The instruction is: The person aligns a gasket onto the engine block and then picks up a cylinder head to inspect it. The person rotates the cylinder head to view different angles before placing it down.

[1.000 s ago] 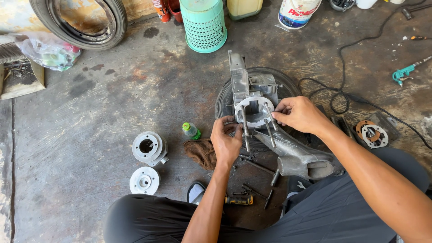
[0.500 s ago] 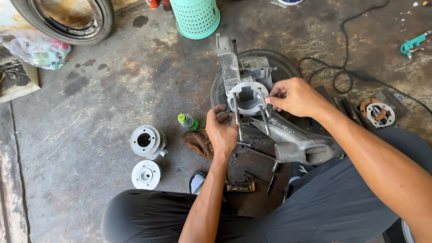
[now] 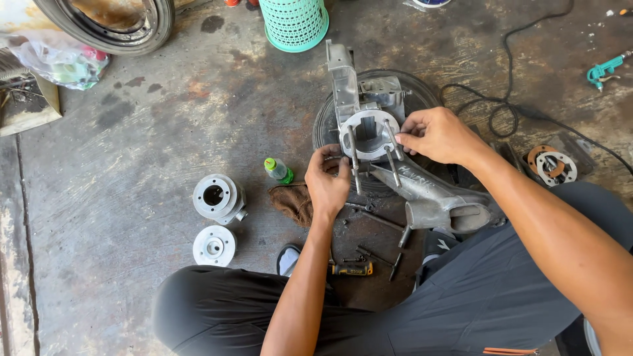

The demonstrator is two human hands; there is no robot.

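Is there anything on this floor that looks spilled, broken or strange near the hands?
Nothing looks broken. The concrete floor has dark stains near the green basket, seemingly old marks, not a fresh spill. Both hands, left and right, rest on the grey engine casing.

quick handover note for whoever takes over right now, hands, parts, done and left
Left hand: fingers at the lower left stud of the engine case.
Right hand: fingertips at the right edge of the case's round opening.
The case lies on a dark disc, four studs sticking up, bore empty.
Cylinder and head sit apart on the floor, not fitted. Screwdriver lies near the knees.
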